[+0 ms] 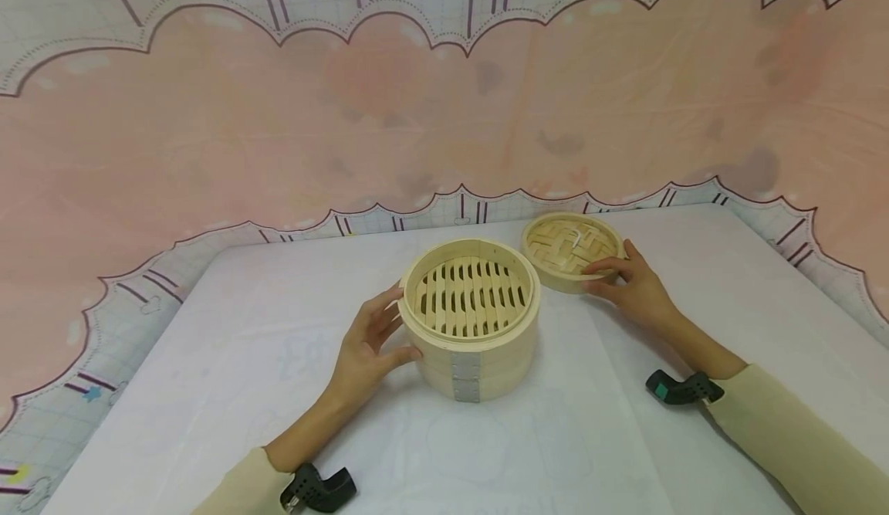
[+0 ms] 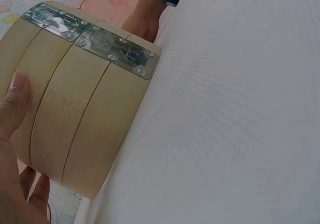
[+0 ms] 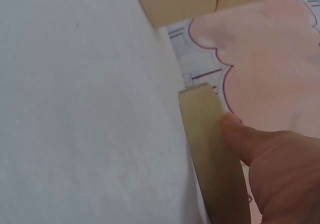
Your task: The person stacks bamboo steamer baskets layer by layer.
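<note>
A round bamboo steamer (image 1: 503, 364) with a slatted top tier stands upright on the white table. My left hand (image 1: 364, 349) holds its left side, thumb on the near wall and fingers round the far side. In the left wrist view, riveted metal plates (image 2: 115, 49) span the seams of the steamer wall. Behind it to the right, the woven bamboo lid (image 1: 559, 249) lies flat with a small white loop on top. My right hand (image 1: 639, 291) grips the lid's right edge between thumb and fingers. The right wrist view shows my thumb (image 3: 245, 139) against the lid's rim.
The white tablecloth (image 1: 278, 345) covers the table, whose far edge runs just behind the lid. A patterned pink curtain (image 1: 417, 113) hangs beyond it. Each wrist wears a black camera band (image 1: 684, 387).
</note>
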The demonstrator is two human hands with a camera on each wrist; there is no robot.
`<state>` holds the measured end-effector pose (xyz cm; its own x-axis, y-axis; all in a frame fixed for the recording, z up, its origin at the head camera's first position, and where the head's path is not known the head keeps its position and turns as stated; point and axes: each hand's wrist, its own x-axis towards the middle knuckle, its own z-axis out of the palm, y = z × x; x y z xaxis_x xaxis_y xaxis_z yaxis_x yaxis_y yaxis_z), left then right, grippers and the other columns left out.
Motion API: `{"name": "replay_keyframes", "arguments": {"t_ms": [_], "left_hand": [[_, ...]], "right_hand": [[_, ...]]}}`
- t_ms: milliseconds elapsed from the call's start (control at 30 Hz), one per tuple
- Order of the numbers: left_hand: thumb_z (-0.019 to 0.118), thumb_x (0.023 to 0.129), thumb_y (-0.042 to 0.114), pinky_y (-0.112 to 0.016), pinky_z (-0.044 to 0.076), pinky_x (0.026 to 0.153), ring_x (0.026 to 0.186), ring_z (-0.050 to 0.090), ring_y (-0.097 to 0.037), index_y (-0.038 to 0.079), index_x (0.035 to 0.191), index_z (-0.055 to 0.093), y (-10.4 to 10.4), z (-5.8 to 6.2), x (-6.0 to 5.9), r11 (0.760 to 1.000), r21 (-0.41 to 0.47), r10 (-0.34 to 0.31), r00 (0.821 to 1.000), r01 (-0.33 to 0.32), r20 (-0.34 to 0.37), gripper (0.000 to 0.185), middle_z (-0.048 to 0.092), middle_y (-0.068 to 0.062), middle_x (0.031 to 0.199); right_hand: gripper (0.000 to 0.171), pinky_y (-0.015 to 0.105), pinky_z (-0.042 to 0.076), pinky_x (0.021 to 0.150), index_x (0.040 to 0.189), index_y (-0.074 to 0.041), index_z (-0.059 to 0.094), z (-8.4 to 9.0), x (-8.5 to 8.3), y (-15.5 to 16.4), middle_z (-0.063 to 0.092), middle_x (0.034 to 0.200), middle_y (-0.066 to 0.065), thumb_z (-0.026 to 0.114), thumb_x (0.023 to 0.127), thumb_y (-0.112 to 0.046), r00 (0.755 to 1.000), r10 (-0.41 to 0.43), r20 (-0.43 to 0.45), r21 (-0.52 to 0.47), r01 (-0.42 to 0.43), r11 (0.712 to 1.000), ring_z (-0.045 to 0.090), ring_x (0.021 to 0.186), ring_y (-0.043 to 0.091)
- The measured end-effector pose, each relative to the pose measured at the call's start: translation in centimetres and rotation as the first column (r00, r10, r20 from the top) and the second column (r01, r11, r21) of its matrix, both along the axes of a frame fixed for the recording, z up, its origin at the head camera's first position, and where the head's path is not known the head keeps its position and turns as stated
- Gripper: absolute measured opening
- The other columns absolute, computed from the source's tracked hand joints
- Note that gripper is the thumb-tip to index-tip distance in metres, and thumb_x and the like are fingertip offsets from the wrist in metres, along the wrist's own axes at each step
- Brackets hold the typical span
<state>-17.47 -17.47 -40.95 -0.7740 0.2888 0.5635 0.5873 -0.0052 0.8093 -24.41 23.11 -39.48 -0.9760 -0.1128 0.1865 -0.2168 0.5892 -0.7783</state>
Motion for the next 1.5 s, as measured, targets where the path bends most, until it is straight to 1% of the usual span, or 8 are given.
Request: {"name": "replay_keyframes", "arguments": {"t_ms": [267,400,667,900,1067,1133,1300,1500], "left_hand": [[0.08,0.073,0.007,-0.04,0.034,0.11,0.135,0.037,-0.029,0.003,0.141,0.036,-0.1,0.2,0.0,1.0,-0.004,-0.004,1.0,0.004,0.005,0.081,0.032,-0.009,0.152],[0.079,0.073,0.004,-0.04,0.035,0.11,0.134,0.038,-0.031,0.003,0.141,0.036,-0.1,0.2,-0.2,1.0,-0.003,-0.007,1.0,0.007,-0.018,0.081,0.033,-0.01,0.151],[0.079,0.073,0.005,-0.04,0.035,0.11,0.134,0.038,-0.03,0.002,0.141,0.036,-0.1,-0.1,-0.4,1.0,0.005,-0.009,1.0,0.009,-0.017,0.08,0.034,-0.01,0.151],[0.079,0.072,-0.002,-0.039,0.036,0.109,0.133,0.039,-0.031,0.004,0.141,0.038,-0.1,-0.1,-0.4,1.0,0.009,-0.002,1.0,0.002,-0.029,0.08,0.035,-0.012,0.15],[0.079,0.071,-0.004,-0.039,0.036,0.109,0.133,0.039,-0.032,0.004,0.14,0.038,-0.1,-0.1,-0.4,1.0,0.013,-0.003,0.999,0.004,-0.033,0.081,0.035,-0.013,0.15],[0.079,0.071,-0.004,-0.039,0.036,0.109,0.133,0.039,-0.033,0.004,0.14,0.038,-0.1,-0.1,-0.4,1.0,0.014,-0.003,0.999,0.003,-0.032,0.081,0.035,-0.013,0.15],[0.08,0.071,-0.001,-0.039,0.035,0.109,0.133,0.039,-0.032,0.003,0.14,0.038,-0.1,-0.1,-0.3,1.0,0.018,-0.001,1.0,0.001,-0.014,0.08,0.034,-0.011,0.15],[0.08,0.072,0.003,-0.04,0.035,0.11,0.134,0.038,-0.032,0.001,0.14,0.037,-0.1,-0.1,-0.2,1.0,0.019,-0.006,1.0,0.006,-0.008,0.08,0.034,-0.011,0.151]], "right_hand": [[0.035,0.069,0.003,0.109,0.109,-0.002,0.066,-0.3,0.0,-0.6,-0.008,0.152,0.033,0.075,0.084,-0.026,1.0,-0.004,-0.02,0.0,0.004,1.0,-0.008,0.139,0.048],[0.038,0.069,0.004,0.108,0.105,-0.002,0.064,-0.3,-0.2,-0.8,-0.01,0.153,0.031,0.077,0.082,-0.03,1.0,-0.009,-0.008,0.004,0.009,1.0,-0.007,0.137,0.052],[0.039,0.069,0.011,0.108,0.095,-0.001,0.06,-0.3,-0.2,-0.9,-0.005,0.152,0.033,0.08,0.079,-0.031,0.999,-0.033,-0.009,0.034,0.033,0.999,0.001,0.137,0.054],[0.043,0.069,0.014,0.108,0.089,-0.001,0.058,-0.4,-0.3,-0.9,-0.001,0.151,0.036,0.083,0.075,-0.033,0.999,-0.027,-0.022,0.052,0.028,0.998,0.005,0.137,0.054],[0.044,0.068,0.019,0.107,0.088,-0.002,0.059,-0.2,-0.1,-1.1,0.015,0.145,0.041,0.084,0.073,-0.036,0.997,-0.057,-0.05,0.092,0.061,0.994,0.014,0.135,0.055],[0.044,0.067,0.025,0.105,0.087,-0.002,0.06,-0.2,0.0,-1.2,0.025,0.14,0.041,0.084,0.072,-0.035,0.994,-0.079,-0.071,0.106,0.086,0.991,0.021,0.132,0.055],[0.039,0.058,0.037,0.09,0.086,-0.002,0.061,-0.3,0.2,-1.4,0.042,0.125,0.035,0.085,0.072,-0.03,0.985,-0.111,-0.13,0.112,0.125,0.986,0.038,0.115,0.048],[0.038,0.058,0.035,0.097,0.087,-0.002,0.061,-0.4,0.2,-1.5,0.045,0.127,0.034,0.084,0.074,-0.03,0.981,-0.131,-0.145,0.115,0.149,0.982,0.04,0.12,0.048]]}}
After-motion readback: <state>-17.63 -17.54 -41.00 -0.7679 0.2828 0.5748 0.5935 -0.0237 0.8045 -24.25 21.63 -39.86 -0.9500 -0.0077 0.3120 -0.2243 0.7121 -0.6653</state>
